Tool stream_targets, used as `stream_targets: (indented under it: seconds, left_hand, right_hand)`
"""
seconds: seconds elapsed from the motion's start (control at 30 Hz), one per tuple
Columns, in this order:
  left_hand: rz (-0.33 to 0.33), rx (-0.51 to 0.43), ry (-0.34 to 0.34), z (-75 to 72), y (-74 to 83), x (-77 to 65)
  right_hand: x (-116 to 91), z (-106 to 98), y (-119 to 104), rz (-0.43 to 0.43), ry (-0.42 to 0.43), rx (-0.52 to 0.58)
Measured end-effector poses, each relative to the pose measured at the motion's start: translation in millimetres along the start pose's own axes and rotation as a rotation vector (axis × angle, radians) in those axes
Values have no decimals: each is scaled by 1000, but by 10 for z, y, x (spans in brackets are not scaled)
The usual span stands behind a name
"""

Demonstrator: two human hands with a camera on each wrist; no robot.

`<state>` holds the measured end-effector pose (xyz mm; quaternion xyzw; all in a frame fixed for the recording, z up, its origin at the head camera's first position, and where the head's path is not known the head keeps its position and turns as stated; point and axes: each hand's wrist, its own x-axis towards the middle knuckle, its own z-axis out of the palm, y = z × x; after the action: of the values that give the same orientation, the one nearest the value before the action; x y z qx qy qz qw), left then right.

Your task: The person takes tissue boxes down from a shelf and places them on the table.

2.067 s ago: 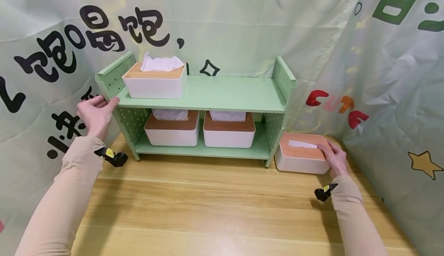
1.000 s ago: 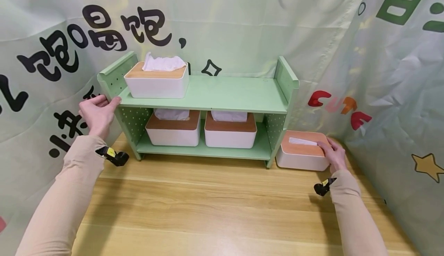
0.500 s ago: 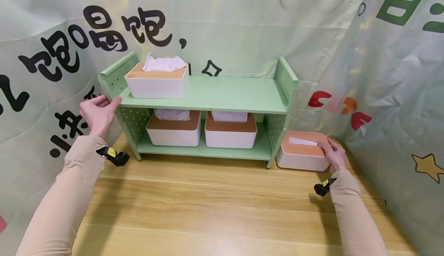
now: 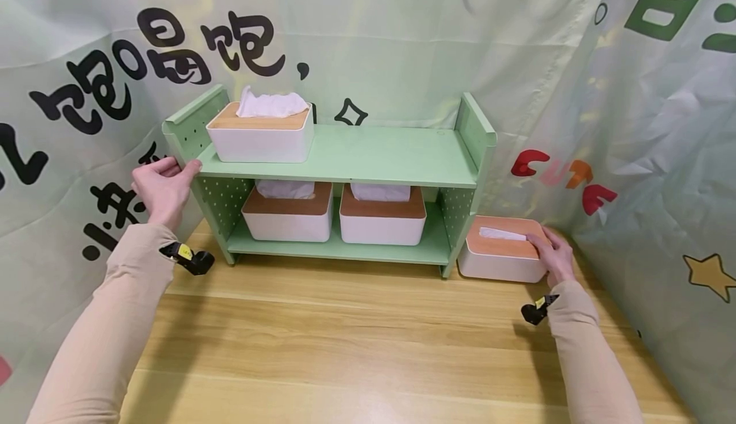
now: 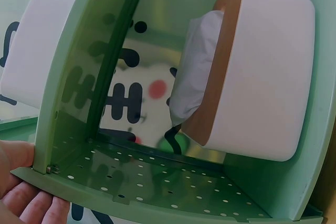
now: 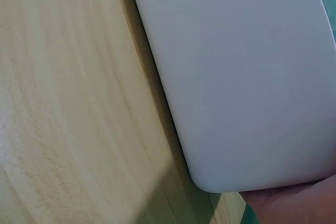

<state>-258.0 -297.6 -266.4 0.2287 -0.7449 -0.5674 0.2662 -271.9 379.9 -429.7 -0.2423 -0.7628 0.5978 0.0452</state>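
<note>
A green two-tier shelf [image 4: 391,156] stands on the wooden table. My left hand [image 4: 163,191] grips its left side panel; in the left wrist view the thumb [image 5: 18,155] lies on the inner side and the fingers curl round the outside. To the right of the shelf, a white tissue box [image 4: 500,265] with a wood-coloured lid sits on the table. My right hand [image 4: 553,257] holds this box by its right end, fingers over the lid beside a flat tissue strip. The right wrist view shows its white side and part of the hand [image 6: 299,203].
One tissue box [image 4: 259,144] stands at the left of the upper tier. Two more, a left one [image 4: 287,226] and a right one [image 4: 381,229], stand on the lower tier. A printed cloth [image 4: 402,41] hangs behind and at both sides. Bare wooden table [image 4: 356,341] lies in front.
Compared with about two seconds ago, the right end of the held tissue box has shifted slightly back, and the head view has moved a little. Little differs over the last second.
</note>
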Motion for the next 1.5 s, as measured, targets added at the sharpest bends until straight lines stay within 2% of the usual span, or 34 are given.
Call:
stream_targets:
  seconds: [0.3,0.5,1.13,1.5]
  left_hand:
    - [5,17,-5,4,13,-14]
    - [6,19,-7,2,16,-17]
    - [18,40,4,-7,2,-33]
    - [20,49,11,-6,-3,-34]
  right_hand:
    - [-35,2,2,12,22,24]
    - [-52,13,-3,-12,43,26]
    - [-80,-4,59,-58,60,-24]
    - [-145,-23,28,-93,124,2]
